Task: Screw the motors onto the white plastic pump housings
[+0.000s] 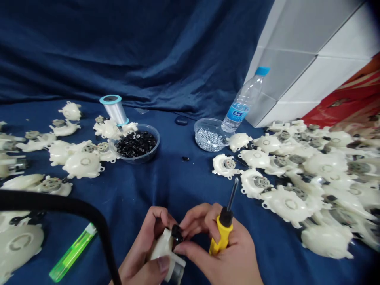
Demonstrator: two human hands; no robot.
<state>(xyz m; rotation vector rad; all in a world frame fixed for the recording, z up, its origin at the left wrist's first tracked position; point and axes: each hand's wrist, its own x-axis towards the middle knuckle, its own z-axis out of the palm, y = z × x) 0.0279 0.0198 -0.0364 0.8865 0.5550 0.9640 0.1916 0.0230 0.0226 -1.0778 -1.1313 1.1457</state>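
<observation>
Blue cloth [178, 186] below a dark blue curtain [133, 47], with one white housing [162, 247] held between two hands

The housing is held low in the middle of the view, above the cloth. The left hand [145, 253] is closed around it, with the thumb laid along its near side. By the right hand [228, 249], the thumb and fingers are brought together on one black part [177, 233] at the housing's upper end. One yellow-handled screwdriver [221, 237] is also gripped in that hand, its shaft pointed up and away.

Two clear bowls are set farther back: the left bowl [139, 159] is filled with black pieces [135, 143], the right bowl [218, 127] with small silvery pieces [210, 139]; neither filling can be counted. One spool [114, 110] is seen behind the left bowl, and one bottle [239, 107] is tilted in view beside the right one. One dark oval object [181, 120] is placed near the curtain, and one green case [73, 253] is laid at the lower left. More white housings are spread at the left [83, 163] and heaped at the right [289, 204], too overlapped to be counted exactly.
</observation>
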